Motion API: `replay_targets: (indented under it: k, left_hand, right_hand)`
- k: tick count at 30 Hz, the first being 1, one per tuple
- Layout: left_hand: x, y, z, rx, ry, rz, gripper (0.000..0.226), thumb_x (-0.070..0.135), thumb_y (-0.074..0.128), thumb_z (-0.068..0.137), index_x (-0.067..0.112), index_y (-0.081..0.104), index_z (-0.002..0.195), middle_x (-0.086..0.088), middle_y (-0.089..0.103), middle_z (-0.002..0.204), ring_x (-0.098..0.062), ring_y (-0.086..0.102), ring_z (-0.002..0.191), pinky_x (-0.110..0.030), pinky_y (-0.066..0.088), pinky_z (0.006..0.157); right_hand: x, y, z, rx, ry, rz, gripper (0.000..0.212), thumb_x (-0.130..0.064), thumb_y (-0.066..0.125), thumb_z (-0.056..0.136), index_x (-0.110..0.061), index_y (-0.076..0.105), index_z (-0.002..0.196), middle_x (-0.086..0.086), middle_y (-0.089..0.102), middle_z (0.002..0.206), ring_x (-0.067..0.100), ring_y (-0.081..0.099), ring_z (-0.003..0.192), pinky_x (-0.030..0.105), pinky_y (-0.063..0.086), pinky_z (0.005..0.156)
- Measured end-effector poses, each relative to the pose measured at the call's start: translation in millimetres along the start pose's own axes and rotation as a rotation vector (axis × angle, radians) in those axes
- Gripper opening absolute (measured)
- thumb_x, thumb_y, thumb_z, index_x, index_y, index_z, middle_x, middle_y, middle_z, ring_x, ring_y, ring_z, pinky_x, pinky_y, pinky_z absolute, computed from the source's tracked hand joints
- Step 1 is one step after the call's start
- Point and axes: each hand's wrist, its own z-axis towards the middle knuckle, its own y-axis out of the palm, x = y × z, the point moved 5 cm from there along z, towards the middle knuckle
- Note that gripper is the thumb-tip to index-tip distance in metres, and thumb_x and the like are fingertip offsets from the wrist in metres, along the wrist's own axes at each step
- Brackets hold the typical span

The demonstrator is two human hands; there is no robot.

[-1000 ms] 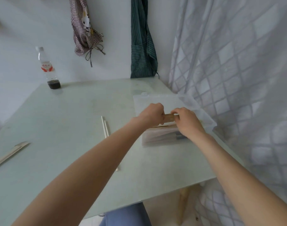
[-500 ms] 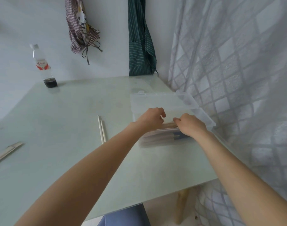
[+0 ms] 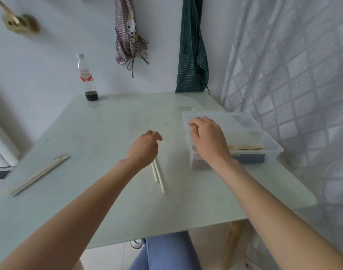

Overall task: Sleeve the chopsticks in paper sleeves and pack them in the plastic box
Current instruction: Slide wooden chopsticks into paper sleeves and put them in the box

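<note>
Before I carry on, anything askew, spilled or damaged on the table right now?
Nothing spilled or damaged. The plastic box sits open by the right table edge with sleeved pairs inside. Two bare chopsticks lie unevenly, one end further out, partly under the left hand. One paper sleeve lies far off at the left edge.

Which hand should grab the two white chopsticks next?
Probably the left hand: it hovers right over the white chopsticks, fingers curled and empty. The right hand is off over the plastic box.
</note>
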Motion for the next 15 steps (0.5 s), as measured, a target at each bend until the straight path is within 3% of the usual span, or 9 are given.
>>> replay_targets:
  k: [3, 9, 15]
  left_hand:
    - [-29.9, 12.5, -21.0, -0.158, -0.005, 0.112, 0.044, 0.009, 0.033, 0.096, 0.015, 0.042, 0.139, -0.005, 0.039, 0.146, -0.024, 0.04, 0.132, -0.039, 0.033, 0.107]
    - [-53.0, 31.7, -47.8, -0.339, 0.096, 0.184, 0.047, 0.034, 0.027, 0.101, 0.028, 0.024, 0.148, 0.004, 0.02, 0.156, -0.014, 0.018, 0.144, -0.036, 0.021, 0.115]
    - [-46.0, 23.0, -42.3, -0.143, 0.177, 0.377, 0.038, 0.036, 0.031, 0.101, 0.024, 0.048, 0.133, -0.004, 0.05, 0.13, -0.023, 0.046, 0.122, -0.038, 0.035, 0.1]
  right_hand:
    - [-32.9, 37.7, -6.7, -0.1, -0.145, 0.033, 0.03, -0.005, 0.042, 0.093, -0.007, 0.064, 0.112, 0.009, 0.064, 0.112, 0.025, 0.054, 0.108, 0.036, 0.045, 0.09]
    - [-30.4, 130.6, -35.1, -0.527, -0.048, -0.059, 0.03, -0.009, 0.041, 0.092, -0.005, 0.063, 0.111, 0.015, 0.061, 0.115, 0.031, 0.055, 0.112, 0.037, 0.043, 0.095]
    - [-24.2, 142.0, -41.5, -0.531, -0.011, -0.057, 0.028, -0.009, 0.044, 0.092, -0.008, 0.066, 0.108, 0.016, 0.063, 0.108, 0.033, 0.056, 0.107, 0.036, 0.044, 0.088]
